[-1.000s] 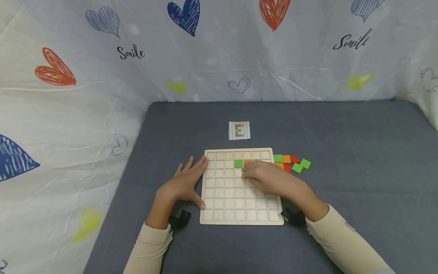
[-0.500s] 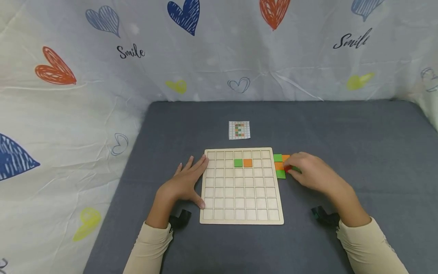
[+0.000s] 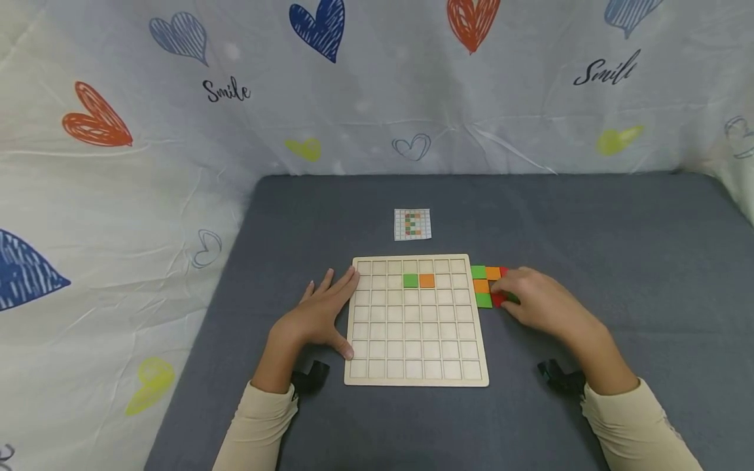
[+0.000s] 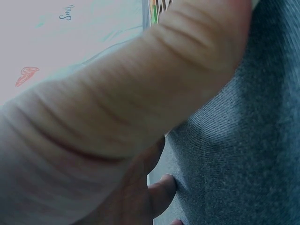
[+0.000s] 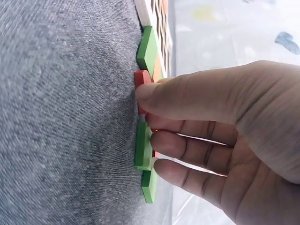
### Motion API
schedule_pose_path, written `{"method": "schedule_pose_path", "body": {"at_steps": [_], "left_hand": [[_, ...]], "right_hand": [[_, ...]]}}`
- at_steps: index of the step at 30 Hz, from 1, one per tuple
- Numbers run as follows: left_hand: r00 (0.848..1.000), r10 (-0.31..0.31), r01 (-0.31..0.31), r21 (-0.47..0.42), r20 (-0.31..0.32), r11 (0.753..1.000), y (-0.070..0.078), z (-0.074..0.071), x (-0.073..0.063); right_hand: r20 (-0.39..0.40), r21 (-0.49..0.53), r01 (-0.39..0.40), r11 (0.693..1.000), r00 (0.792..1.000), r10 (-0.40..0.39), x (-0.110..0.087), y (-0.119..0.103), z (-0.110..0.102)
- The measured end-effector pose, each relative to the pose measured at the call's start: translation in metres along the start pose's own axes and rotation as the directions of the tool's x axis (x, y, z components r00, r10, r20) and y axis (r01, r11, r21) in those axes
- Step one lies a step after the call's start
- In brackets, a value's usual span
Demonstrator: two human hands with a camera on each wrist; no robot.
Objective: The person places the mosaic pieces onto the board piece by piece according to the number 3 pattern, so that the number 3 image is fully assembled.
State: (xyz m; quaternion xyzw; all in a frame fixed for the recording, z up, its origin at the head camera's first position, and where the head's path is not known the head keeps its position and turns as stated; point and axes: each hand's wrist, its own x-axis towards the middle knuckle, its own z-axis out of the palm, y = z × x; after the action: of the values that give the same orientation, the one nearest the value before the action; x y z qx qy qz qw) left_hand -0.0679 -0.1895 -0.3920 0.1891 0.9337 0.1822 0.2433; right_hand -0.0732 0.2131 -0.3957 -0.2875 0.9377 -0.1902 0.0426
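A pale wooden grid board [image 3: 412, 333] lies on the table, with a green tile [image 3: 410, 280] and an orange tile [image 3: 427, 280] side by side in its second row. My left hand [image 3: 315, 320] rests at the board's left edge, fingers spread, fingertips and thumb on the rim. Right of the board, my right hand [image 3: 542, 297] pinches a red tile [image 5: 142, 79] between thumb and index finger, low on the cloth. In the right wrist view, its other fingers hang over a green tile [image 5: 143, 145]. The hand hides part of the loose tiles.
Loose tiles hug the board's right edge, among them a green one [image 3: 478, 272] and an orange one [image 3: 481, 286]. A small pattern card [image 3: 412, 224] lies beyond the board. Grey cloth [image 3: 636, 261] covers the table, and a heart-printed sheet [image 3: 365, 98] hangs behind.
My right hand has left the board, uncovering the orange tile, and moved right to the loose tiles. The red tile has since shifted slightly toward me. My left hand stays put.
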Motion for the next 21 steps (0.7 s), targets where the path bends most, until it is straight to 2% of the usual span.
{"method": "schedule_pose_path", "body": {"at_steps": [4, 11, 21], "left_hand": [[1.000, -0.002, 0.002, 0.004, -0.003, 1.000, 0.0004, -0.0001, -0.0003], [1.000, -0.003, 0.003, -0.003, 0.000, 1.000, 0.0015, -0.0006, -0.0008], [1.000, -0.018, 0.017, 0.003, 0.017, 1.000, 0.0021, -0.0003, 0.0012]], "right_hand": [[-0.016, -0.003, 0.016, 1.000, 1.000, -0.016, -0.0009, 0.0010, -0.0005], [-0.082, 0.006, 0.110, 0.994, 0.991, -0.110, -0.0009, 0.0046, 0.0027], [-0.012, 0.011, 0.062, 0.998, 0.998, -0.061, -0.0038, 0.0015, -0.0003]]}}
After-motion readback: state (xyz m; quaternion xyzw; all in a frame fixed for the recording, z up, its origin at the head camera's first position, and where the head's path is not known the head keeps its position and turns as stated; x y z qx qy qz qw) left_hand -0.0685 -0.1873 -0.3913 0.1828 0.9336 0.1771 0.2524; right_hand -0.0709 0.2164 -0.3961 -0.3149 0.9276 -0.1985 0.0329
